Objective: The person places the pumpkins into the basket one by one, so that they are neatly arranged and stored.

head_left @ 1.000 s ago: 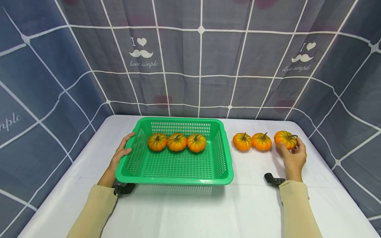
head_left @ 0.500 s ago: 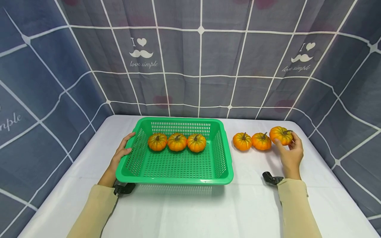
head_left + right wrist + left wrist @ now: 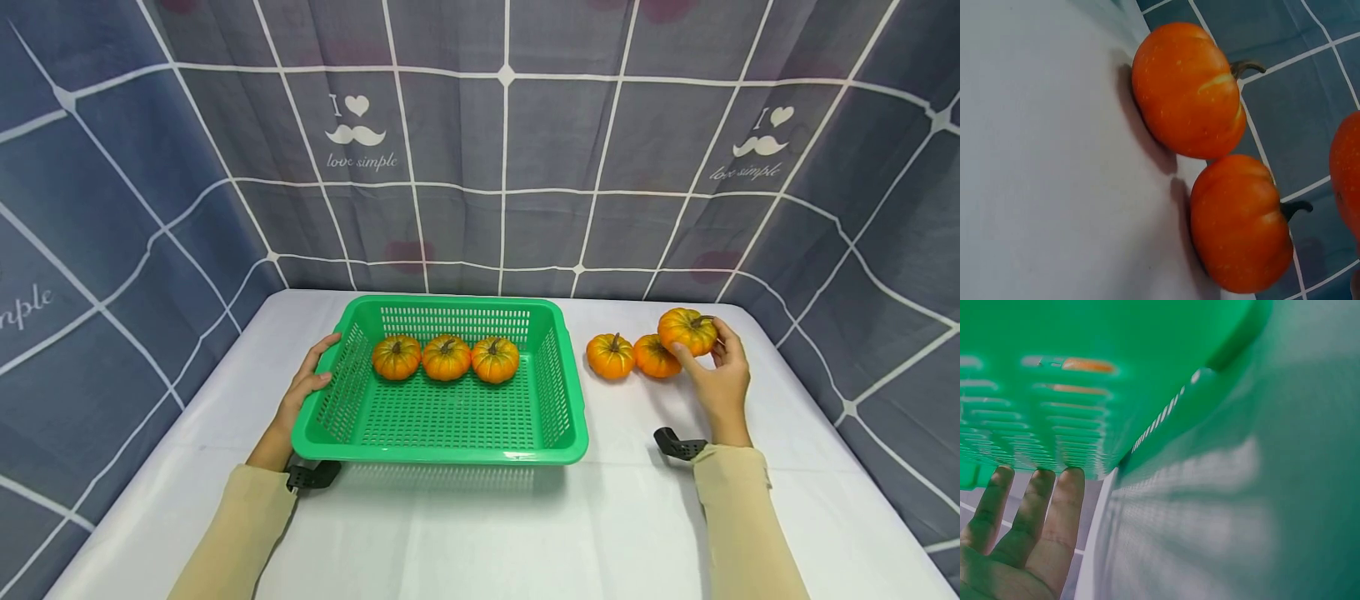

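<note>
In the head view, my right hand [image 3: 722, 379] holds a small orange pumpkin [image 3: 686, 332] by its side, raised and overlapping another pumpkin [image 3: 654, 357]. A third pumpkin [image 3: 610, 357] sits just left of that one on the white table. The right wrist view shows the two resting pumpkins [image 3: 1188, 90] side by side, with part of the held pumpkin [image 3: 1347, 175] at the right edge. My left hand [image 3: 294, 400] rests at the left rim of a green plastic basket [image 3: 442, 457]. Its straight fingers [image 3: 1063, 512] meet the basket's outer wall in the left wrist view.
Three pumpkins [image 3: 446, 358] stand in a row inside the basket, toward its back. The white tablecloth [image 3: 450, 542] covers the table, with a dark grid-patterned curtain [image 3: 457, 225] behind it and at both sides. A black device [image 3: 678, 444] is at the right wrist.
My right hand has carried its pumpkin leftward and slightly upward, from the far right to over the nearest resting pumpkin. The left hand and the basket stay in place.
</note>
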Demonstrator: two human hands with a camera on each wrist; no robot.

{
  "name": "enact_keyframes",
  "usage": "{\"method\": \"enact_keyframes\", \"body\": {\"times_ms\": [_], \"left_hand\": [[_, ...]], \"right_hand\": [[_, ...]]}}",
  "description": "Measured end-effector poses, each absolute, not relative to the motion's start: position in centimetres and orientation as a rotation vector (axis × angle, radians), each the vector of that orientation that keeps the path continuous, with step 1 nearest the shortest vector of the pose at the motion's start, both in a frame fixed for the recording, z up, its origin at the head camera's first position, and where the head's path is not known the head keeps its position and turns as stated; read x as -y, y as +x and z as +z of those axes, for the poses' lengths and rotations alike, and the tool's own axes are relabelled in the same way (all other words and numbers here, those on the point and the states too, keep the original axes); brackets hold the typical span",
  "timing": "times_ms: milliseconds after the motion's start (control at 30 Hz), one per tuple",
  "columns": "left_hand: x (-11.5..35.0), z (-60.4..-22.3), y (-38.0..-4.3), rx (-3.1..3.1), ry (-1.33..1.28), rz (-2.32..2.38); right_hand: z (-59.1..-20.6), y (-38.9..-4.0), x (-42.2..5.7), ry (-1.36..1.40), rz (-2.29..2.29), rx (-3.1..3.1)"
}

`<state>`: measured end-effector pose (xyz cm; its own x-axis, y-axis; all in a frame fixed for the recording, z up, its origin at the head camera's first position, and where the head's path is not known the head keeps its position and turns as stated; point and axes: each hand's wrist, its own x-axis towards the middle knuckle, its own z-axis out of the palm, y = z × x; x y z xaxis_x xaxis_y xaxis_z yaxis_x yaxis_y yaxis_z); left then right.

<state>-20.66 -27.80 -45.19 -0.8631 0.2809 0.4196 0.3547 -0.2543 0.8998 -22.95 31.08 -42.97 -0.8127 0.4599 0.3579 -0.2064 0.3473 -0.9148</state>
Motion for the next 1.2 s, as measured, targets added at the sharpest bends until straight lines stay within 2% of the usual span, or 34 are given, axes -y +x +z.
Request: {"method": "enact_keyframes", "body": {"times_ms": [567, 1200], "left_hand": [[27.8, -45.3, -20.8, 1.845, -0.864, -2.337], [27.8, -45.3, -20.8, 1.866, -0.846, -2.326]], "right_hand": [[-41.1, -22.7, -28.6, -0.055, 1.535, 2.135], [-39.3, -21.8, -26.7, 0.260, 1.486, 2.373]]}}
